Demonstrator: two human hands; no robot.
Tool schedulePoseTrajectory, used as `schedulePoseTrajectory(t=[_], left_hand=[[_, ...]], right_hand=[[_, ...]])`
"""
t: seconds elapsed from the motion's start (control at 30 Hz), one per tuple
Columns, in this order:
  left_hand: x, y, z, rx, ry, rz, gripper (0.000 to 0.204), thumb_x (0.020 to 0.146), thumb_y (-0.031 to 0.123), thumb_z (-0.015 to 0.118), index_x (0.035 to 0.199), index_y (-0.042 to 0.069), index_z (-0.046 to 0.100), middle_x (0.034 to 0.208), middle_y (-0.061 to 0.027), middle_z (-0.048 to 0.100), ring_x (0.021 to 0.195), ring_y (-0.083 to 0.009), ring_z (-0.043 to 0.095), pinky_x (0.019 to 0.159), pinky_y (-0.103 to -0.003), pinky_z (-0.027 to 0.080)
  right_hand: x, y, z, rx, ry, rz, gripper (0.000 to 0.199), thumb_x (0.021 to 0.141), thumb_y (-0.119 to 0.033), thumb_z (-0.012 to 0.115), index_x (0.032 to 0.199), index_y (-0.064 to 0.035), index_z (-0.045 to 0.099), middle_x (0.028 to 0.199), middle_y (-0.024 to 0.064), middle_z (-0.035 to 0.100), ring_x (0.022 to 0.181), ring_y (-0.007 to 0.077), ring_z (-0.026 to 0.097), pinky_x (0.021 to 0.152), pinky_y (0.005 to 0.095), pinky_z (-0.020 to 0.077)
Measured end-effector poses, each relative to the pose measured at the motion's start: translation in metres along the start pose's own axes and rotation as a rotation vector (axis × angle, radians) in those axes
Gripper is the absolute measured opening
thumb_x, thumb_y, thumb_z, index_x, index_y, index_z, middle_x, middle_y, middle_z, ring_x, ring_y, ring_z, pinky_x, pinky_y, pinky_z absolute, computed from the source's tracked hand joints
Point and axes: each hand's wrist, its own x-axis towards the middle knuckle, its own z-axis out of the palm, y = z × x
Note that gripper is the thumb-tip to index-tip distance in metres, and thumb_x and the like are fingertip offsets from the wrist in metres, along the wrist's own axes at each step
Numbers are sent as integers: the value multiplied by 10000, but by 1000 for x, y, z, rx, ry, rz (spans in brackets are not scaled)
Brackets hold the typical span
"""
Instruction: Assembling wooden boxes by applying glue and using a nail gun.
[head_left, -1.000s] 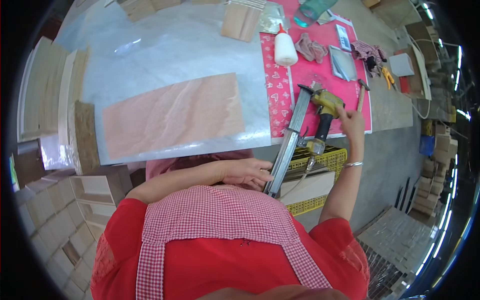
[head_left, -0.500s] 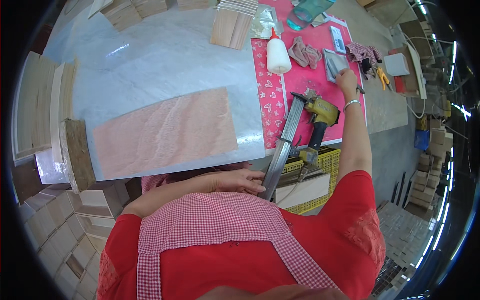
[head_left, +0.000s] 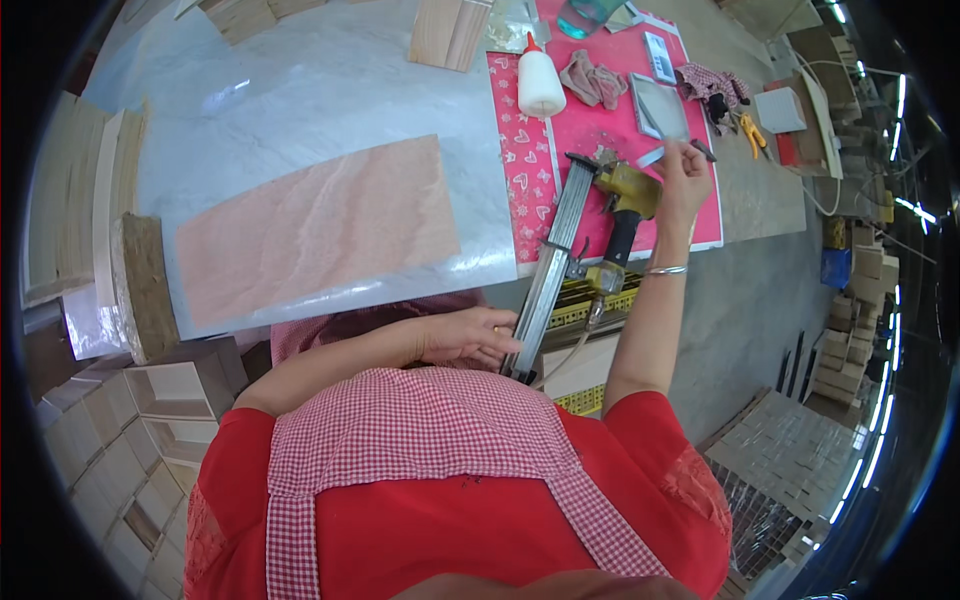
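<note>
A yellow nail gun (head_left: 626,197) with a long grey magazine (head_left: 551,273) lies across the table edge, half on a pink patterned mat (head_left: 527,170). My left hand (head_left: 466,338) grips the near end of the magazine, close to my apron. My right hand (head_left: 682,183) is raised over the mat just right of the gun and pinches a thin silvery metal strip (head_left: 655,154) between its fingertips. A bangle sits on that wrist.
A pale pink veneer sheet (head_left: 315,230) lies on the grey table. On the mat: a white glue bottle (head_left: 540,82), a crumpled cloth (head_left: 594,80), a flat metal tray (head_left: 660,105). Orange-handled pliers (head_left: 751,134) lie right. Wooden boxes (head_left: 170,390) stack left; a yellow crate (head_left: 585,300) sits below.
My right hand left the nail gun's handle, reached out to the metal tray, and has drawn back a little holding a thin metal strip. My left hand stayed on the magazine.
</note>
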Motion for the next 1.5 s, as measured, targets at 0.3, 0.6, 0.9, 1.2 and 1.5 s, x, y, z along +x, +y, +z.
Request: schedulePoseTrajectory(t=[0.3, 0.6, 0.9, 1.2, 1.5], left_hand=[[3, -11, 7, 80, 72, 156, 569, 942, 240, 645, 1389, 9, 378, 1212, -111, 594, 1017, -181, 637, 822, -295, 535], [1, -13, 14, 141, 129, 154, 782, 902, 324, 689, 1483, 5, 275, 1345, -152, 526, 1205, -229, 540, 1010, -365, 414], [0, -18, 9, 176, 205, 144, 772, 915, 326, 678, 1496, 12, 280, 1358, -104, 540, 1183, -157, 556, 989, -318, 426], [3, -19, 9, 171, 213, 125, 766, 913, 321, 679, 1492, 9, 287, 1351, -105, 549, 1175, -160, 559, 989, -319, 424], [4, -21, 5, 168, 212, 144, 762, 908, 322, 683, 1484, 6, 295, 1316, -95, 574, 1137, -157, 580, 967, -307, 435]], right_hand=[[-66, -7, 14, -40, -53, 12, 273, 876, -38, 664, 1105, 60, 553, 760, 95, 668, 619, 139, 643, 554, 232, 509], [-90, -13, 21, -592, -301, -8, 199, 860, -92, 694, 988, 49, 639, 769, 67, 676, 626, 123, 625, 558, 250, 482], [-83, -37, 20, -1042, -349, -948, 154, 854, -141, 688, 927, -6, 699, 719, 108, 680, 605, 227, 643, 592, 337, 501], [-97, -22, 13, -416, -526, -116, 134, 894, -87, 648, 963, 13, 705, 753, 51, 687, 648, 105, 624, 586, 262, 479], [-128, -1, 17, -401, -387, -95, 214, 887, -68, 670, 1081, 22, 680, 763, 37, 669, 656, 81, 592, 598, 242, 481]])
